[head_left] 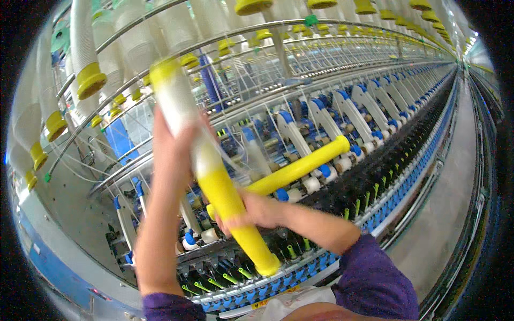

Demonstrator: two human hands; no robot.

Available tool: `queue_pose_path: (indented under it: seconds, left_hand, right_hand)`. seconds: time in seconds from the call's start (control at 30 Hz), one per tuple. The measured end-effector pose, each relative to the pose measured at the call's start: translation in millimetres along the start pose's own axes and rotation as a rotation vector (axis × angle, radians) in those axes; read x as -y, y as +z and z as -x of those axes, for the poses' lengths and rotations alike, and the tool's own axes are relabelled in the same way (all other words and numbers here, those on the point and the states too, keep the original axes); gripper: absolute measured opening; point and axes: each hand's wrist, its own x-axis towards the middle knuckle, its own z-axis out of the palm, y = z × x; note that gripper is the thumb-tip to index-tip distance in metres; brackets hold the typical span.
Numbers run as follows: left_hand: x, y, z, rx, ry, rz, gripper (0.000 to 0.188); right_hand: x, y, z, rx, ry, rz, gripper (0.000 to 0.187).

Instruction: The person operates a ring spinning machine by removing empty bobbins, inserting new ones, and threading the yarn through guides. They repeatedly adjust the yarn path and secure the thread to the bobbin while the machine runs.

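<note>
Machinery (322, 119) bears blurred labelling (261, 304); left hand (180, 135) and right hand (259, 209) grip a bobbin (213, 174).

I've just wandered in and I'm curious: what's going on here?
A person holds a tilted yellow bobbin partly covered in white: left hand on the white part, right hand lower, on the yellow. A bare yellow tube crosses behind it, over a long machine. White-covered bobbins hang overhead.
</note>
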Motion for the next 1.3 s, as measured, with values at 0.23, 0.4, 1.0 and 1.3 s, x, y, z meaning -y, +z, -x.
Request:
queue_pose_path:
  seconds: [0.23,0.4,1.0,1.3]
  left_hand:
    - [77,16,180,-0.458,-0.218,0.244,0.061]
    - [69,-3,221,-0.283,-0.154,0.761,0.071]
    - [74,54,217,-0.366,-0.131,0.548,0.053]
    - [95,129,216,-0.666,-0.201,0.456,0.049]
  right_hand:
    - [-55,58,74,-0.508,0.342,0.861,0.051]
    - [-85,83,102,0.307,0.37,-0.595,0.053]
    - [-66,31,197,0.35,0.459,-0.251,0.062]
    - [-38,-19,266,0.275,0.465,-0.013,0.063]
